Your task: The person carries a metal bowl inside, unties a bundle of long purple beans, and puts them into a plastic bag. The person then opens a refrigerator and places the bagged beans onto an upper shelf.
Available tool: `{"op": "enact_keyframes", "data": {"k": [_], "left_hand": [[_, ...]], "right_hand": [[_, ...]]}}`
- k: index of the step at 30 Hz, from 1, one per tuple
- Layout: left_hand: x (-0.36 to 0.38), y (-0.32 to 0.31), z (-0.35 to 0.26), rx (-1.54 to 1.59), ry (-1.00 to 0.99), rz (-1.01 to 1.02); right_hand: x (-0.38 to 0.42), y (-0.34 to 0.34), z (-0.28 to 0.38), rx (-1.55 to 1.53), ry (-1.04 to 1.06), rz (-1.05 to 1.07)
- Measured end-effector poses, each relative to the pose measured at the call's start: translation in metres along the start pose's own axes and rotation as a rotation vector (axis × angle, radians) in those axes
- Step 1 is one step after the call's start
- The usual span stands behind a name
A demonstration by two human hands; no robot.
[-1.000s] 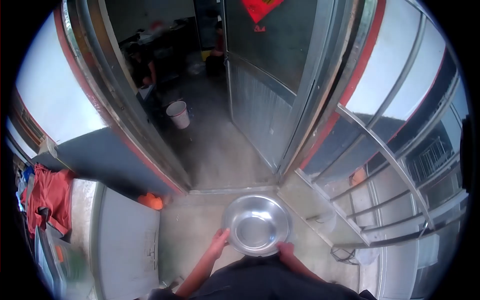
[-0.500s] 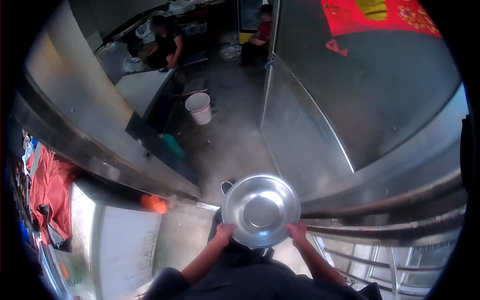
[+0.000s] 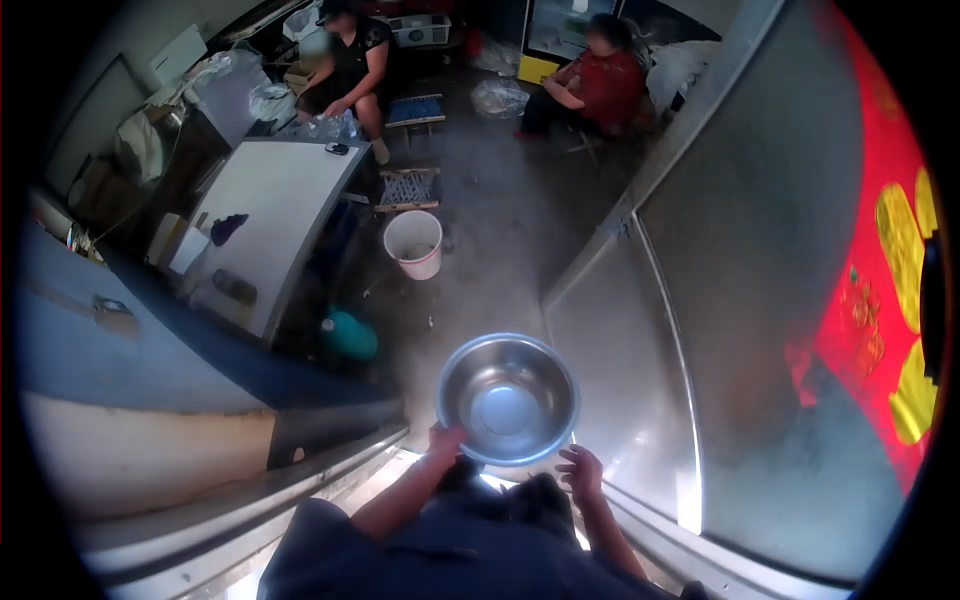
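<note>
A round metal basin (image 3: 507,408) is held out in front of my body, its open side up and nothing visible in it. My left hand (image 3: 446,447) is closed on the rim at the lower left, the thumb side showing. Just off the lower right of the rim is my right hand (image 3: 580,470), its fingers apart and curled a little, holding nothing. A small gap shows between those fingers and the basin.
A white bucket (image 3: 414,246) and a teal container (image 3: 349,336) stand on the floor ahead. A table (image 3: 300,180) is at left, a glass-panelled door (image 3: 740,300) at right. Two seated people, one in black (image 3: 358,60), one in red (image 3: 605,88), are at the back.
My right hand has let go of the basin's rim and opened; my left hand keeps its hold. I have moved forward into the doorway, and the room ahead shows nearer.
</note>
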State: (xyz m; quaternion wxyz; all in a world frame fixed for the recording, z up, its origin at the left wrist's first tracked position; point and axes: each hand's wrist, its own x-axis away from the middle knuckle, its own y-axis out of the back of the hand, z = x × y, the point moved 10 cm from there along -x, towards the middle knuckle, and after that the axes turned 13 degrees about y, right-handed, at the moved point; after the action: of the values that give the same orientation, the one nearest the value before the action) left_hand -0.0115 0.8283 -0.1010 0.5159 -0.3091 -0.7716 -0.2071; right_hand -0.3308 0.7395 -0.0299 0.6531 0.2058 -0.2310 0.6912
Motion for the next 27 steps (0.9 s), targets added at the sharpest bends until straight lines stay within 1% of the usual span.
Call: {"op": "enact_keyframes", "data": {"k": [2, 3, 4, 6, 7, 8, 10, 11, 12, 14, 15, 16, 17, 18, 19, 20, 22, 24, 26, 27], "left_hand": [[-0.009, 0.007, -0.018, 0.225, 0.02, 0.001], [-0.024, 0.015, -0.028, 0.175, -0.012, -0.053], [-0.033, 0.02, -0.035, 0.215, -0.033, -0.055], [-0.053, 0.024, -0.054, 0.33, -0.153, 0.084], [-0.058, 0.026, -0.061, 0.42, -0.173, 0.138], [-0.047, 0.031, -0.104, 0.149, -0.494, -0.001], [-0.064, 0.033, -0.105, 0.381, -0.242, 0.017], [-0.092, 0.044, -0.11, 0.258, -0.388, -0.01], [-0.068, 0.04, -0.133, 0.211, -0.424, -0.079], [-0.083, 0.053, -0.137, 0.438, 0.113, -0.443], [-0.095, 0.05, -0.158, 0.46, 0.111, -0.434], [-0.104, 0.058, -0.156, 0.47, 0.122, -0.439], [-0.11, 0.063, -0.162, 0.467, 0.109, -0.44], [-0.117, 0.061, -0.176, 0.6, 0.054, -0.414], [-0.125, 0.058, -0.188, 0.731, 0.006, -0.39], [-0.122, 0.055, -0.202, 0.733, 0.001, -0.392], [-0.115, 0.055, -0.227, 0.727, 0.01, -0.397], [-0.13, 0.055, -0.252, 0.713, 0.0, -0.414], [-0.136, 0.053, -0.275, 0.667, 0.046, -0.475], [-0.143, 0.048, -0.293, 0.677, -0.001, -0.451]], "right_hand": [[-0.02, -0.014, -0.002, 0.061, -0.108, 0.064], [-0.028, -0.021, 0.001, 0.101, -0.166, 0.037], [-0.038, -0.029, 0.004, 0.11, -0.166, 0.045], [-0.059, -0.046, 0.011, 0.223, -0.211, 0.087], [-0.07, -0.053, 0.02, 0.232, -0.194, 0.06], [-0.085, -0.056, 0.023, 0.235, -0.193, 0.065], [-0.118, -0.073, 0.021, 0.329, -0.244, 0.173], [-0.135, -0.079, 0.025, 0.354, -0.244, 0.192], [-0.153, -0.077, 0.02, 0.347, -0.242, 0.189], [-0.201, -0.119, 0.066, 0.594, 0.302, 0.53], [-0.217, -0.118, 0.079, 0.418, -0.018, 0.302], [-0.236, -0.125, 0.091, 0.402, -0.008, 0.305], [-0.254, -0.129, 0.098, 0.361, -0.064, 0.307], [-0.277, -0.135, 0.113, 0.327, -0.108, 0.313], [-0.293, -0.139, 0.13, 0.271, -0.077, 0.292], [-0.309, -0.144, 0.143, 0.255, -0.053, 0.31], [-0.341, -0.148, 0.164, 0.347, -0.045, 0.289], [-0.363, -0.158, 0.189, 0.325, -0.03, 0.267], [-0.381, -0.164, 0.197, 0.28, -0.067, 0.234], [-0.39, -0.166, 0.197, 0.267, -0.079, 0.183]]}}
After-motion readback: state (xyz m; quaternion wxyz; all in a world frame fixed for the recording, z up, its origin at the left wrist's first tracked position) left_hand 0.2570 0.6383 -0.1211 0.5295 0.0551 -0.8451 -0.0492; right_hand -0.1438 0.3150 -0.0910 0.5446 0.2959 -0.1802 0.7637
